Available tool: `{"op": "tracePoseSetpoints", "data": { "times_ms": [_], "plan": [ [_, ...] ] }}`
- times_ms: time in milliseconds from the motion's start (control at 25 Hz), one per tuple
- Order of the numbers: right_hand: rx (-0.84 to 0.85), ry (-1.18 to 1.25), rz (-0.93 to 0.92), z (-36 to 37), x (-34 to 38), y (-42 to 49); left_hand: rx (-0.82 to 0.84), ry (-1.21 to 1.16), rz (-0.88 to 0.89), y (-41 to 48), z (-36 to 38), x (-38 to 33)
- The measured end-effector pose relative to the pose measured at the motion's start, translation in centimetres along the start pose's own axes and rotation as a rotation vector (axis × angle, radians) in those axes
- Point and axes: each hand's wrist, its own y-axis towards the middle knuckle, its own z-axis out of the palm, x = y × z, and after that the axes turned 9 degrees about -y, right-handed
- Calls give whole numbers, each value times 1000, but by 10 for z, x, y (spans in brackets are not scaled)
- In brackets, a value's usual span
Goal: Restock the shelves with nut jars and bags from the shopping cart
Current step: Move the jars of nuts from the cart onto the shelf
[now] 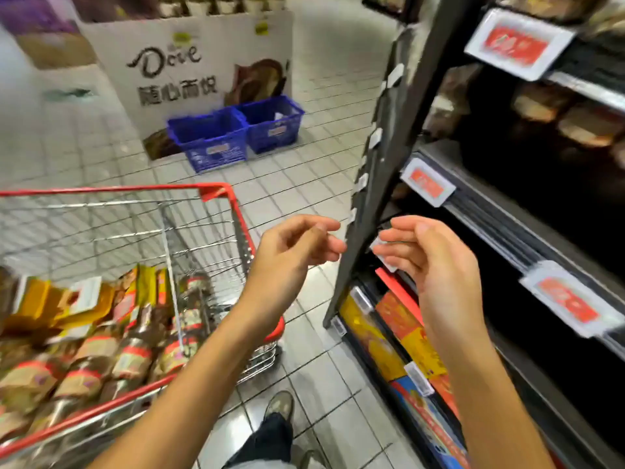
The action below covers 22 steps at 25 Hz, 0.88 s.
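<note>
The jars [128,357] are lying packed on their sides in the lower left of the frame, filling the near end of the cart [216,191]. The bags [50,302] are sitting behind them toward the left edge, yellow and gold ones standing on end. All of it is waiting in the cart, and none of it is in my hands.

I am holding my left hand [291,252] at mid-frame, just past the cart's right rim, and my right hand [436,262] beside it, in front of the shelves [507,211]. Both are empty, fingers loosely curled and gripping nothing, the fingertips facing each other with a gap between. I am judging myself to be between loads, hands raised, ready to swing left for the next jar.

The cart is standing close along my left, which I take to be so that stock needs only a short carry across. Its red rim is running just under my left forearm, so I am needing to lift over it before dipping in. The dark post [382,184] of the shelving is rising between my two hands' fingertips, an edge to steer around. The tags [427,182] are jutting off the shelf fronts. The middle shelf at right is looking dark and open. Baskets [236,130] are sitting well apart, in the upper middle on the floor [314,184].
</note>
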Motion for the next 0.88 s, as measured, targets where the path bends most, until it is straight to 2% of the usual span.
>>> {"op": "tracePoseSetpoints", "data": {
  "times_ms": [160, 240, 320, 520, 720, 880],
  "plan": [
    [474, -78, 251, 124, -53, -34, -499, 13, -156, -84, -129, 22],
    [740, -215, 244, 189, -67, -56, -698, -13, -187, -120, -190, 24],
    [883, -320, 232, 248, -78, -72, -834, -22, -228, -147, -249, 27],
    [991, -456, 288, 396, -122, -87, -935, 34, -398, -172, -404, 27],
    [908, -601, 354, 555, -178, -80, -985, 199, -528, -148, -574, 16],
    [846, -559, 549, 665, -240, -64, -1007, 544, -574, -92, -669, 51]
  ]
}}
